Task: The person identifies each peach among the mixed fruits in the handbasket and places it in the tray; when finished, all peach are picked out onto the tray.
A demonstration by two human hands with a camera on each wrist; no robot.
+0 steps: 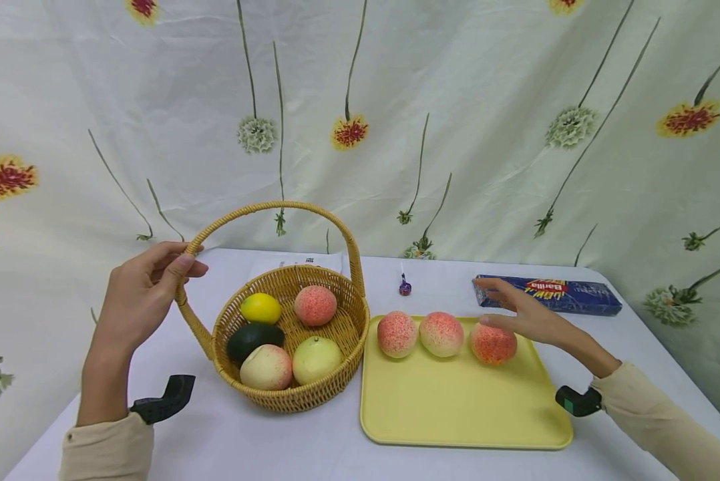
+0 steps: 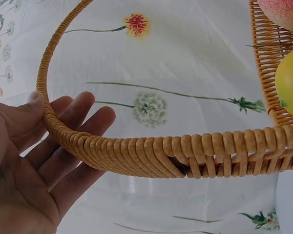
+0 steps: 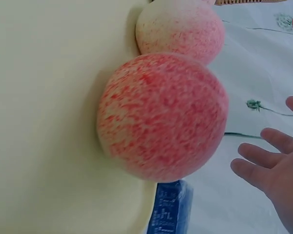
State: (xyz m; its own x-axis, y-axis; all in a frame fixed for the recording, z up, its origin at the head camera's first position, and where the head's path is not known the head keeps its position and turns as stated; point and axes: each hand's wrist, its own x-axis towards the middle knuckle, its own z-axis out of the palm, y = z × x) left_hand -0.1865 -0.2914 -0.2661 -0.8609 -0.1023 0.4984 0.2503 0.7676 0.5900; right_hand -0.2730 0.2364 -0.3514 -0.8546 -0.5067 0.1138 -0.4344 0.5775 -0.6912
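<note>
In the head view my left hand (image 1: pixel 136 294) pinches the left side of a wicker basket's handle (image 1: pixel 270 208), thumb on one side and fingers behind. Inside the basket (image 1: pixel 294 399) lie a lemon (image 1: pixel 260 308), a peach (image 1: pixel 315 305), a dark green avocado-like fruit (image 1: pixel 253 341), a paler peach (image 1: pixel 267 368) and a round yellow-green fruit (image 1: pixel 316 360). My right hand (image 1: pixel 525 316) hovers with spread fingers by the rightmost peach (image 1: pixel 493 345); the right wrist view shows a gap between fingers and peach (image 3: pixel 163 117). Two more peaches, left (image 1: pixel 397 335) and middle (image 1: pixel 441 335), sit beside it.
The three peaches line the back edge of a yellow tray (image 1: pixel 465 407). Behind the tray lies a blue Barilla box (image 1: pixel 576 297), partly covered by my right hand. A purple-wrapped lollipop (image 1: pixel 405 288) and a white packet (image 1: pixel 330 260) are near the floral curtain (image 1: pixel 444 100).
</note>
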